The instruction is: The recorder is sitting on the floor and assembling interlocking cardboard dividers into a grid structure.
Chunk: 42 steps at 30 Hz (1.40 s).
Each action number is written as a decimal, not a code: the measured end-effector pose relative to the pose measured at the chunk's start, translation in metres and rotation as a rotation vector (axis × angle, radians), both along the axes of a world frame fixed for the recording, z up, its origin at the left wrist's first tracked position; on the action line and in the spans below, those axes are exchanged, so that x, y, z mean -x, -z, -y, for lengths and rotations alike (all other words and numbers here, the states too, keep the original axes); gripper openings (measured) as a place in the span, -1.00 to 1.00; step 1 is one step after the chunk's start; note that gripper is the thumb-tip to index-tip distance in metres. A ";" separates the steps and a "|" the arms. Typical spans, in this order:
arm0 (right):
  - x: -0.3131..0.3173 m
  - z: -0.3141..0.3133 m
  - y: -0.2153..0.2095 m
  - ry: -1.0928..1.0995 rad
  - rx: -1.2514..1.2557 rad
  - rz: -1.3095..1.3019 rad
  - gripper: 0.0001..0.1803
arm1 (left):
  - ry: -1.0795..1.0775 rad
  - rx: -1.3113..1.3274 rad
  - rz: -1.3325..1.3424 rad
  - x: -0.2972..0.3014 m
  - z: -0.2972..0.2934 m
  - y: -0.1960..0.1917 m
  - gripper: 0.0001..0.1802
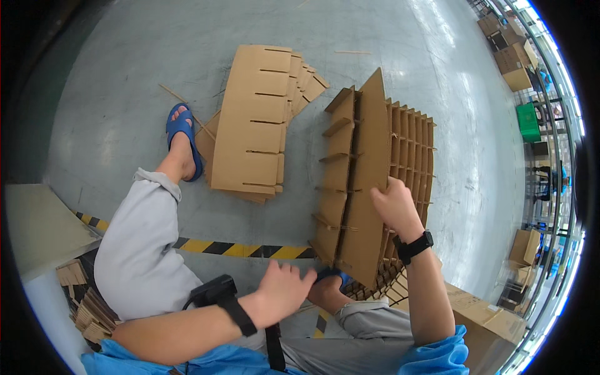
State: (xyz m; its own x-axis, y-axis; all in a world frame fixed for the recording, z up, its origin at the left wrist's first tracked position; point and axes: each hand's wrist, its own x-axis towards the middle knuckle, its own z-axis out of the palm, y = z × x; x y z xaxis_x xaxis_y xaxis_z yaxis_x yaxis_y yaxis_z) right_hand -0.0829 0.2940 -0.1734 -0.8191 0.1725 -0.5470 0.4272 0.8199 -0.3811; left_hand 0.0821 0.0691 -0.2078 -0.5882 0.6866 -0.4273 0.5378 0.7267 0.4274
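Observation:
A brown cardboard divider assembly [337, 156] of slotted strips stands on the floor to my right. Along its side a tall flat cardboard panel [369, 156] rises upright, leaning slightly. My right hand [395, 203] is closed on the panel's right edge, with the fingertips partly hidden. Holding nothing, my left hand [284, 289] hovers left of the panel's near end, its fingers apart. Behind the panel sits a finished-looking cardboard grid [412, 144] of many cells. Left of these lies a fanned stack of slotted cardboard sheets [250, 119].
Thin cardboard scraps [172, 94] lie near my left foot in a blue sandal [181, 137]. Black-and-yellow floor tape [231, 249] crosses in front of me. A cardboard box [481, 319] stands at near right, and cardboard pieces [94, 312] at near left. Shelving and a green crate [528, 122] line the far right.

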 end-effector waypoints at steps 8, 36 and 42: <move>-0.097 -0.008 -0.043 -0.141 -0.100 0.121 -0.53 | -0.609 -0.081 0.427 0.062 -0.043 0.068 -0.30; -0.069 0.004 0.014 0.004 -0.044 -0.542 -0.42 | -0.706 -0.371 0.413 0.012 -0.085 0.112 -0.23; 0.027 0.019 0.083 -0.033 -0.246 -0.632 -0.48 | -0.734 -0.392 0.387 0.013 -0.084 0.113 -0.25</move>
